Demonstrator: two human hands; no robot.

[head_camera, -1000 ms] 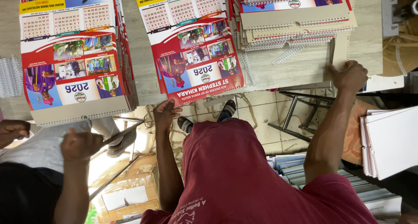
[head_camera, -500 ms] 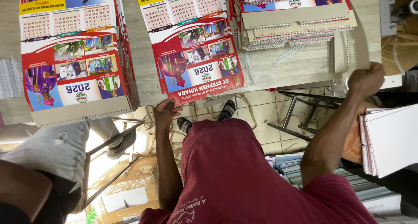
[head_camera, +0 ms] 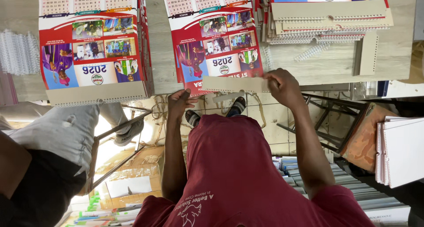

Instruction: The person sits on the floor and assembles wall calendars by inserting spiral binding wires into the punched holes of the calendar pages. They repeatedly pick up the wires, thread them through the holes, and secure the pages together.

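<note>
My right hand [head_camera: 285,88] is shut on a beige cardboard strip [head_camera: 234,83] and holds it along the near edge of the middle stack of red wall calendars [head_camera: 212,37]. My left hand [head_camera: 179,102] rests at the table edge just below that stack's near left corner, fingers curled against the sheets. Both arms reach out from my maroon shirt. A second beige strip [head_camera: 369,55] lies upright on the wooden table [head_camera: 159,41] at the right, beside a loose white wire coil [head_camera: 311,52].
Another calendar stack [head_camera: 92,46] with a beige strip lies at the left. Bound calendars [head_camera: 331,15] are piled at the far right. White wire coils [head_camera: 20,52] sit at the left edge. A co-worker's grey-trousered leg [head_camera: 66,130], a cardboard box [head_camera: 132,174] and white sheets [head_camera: 402,152] surround me.
My right hand came from the table's right side to the middle stack, now holding a beige strip. The co-worker's hands at the left have gone out of view.
</note>
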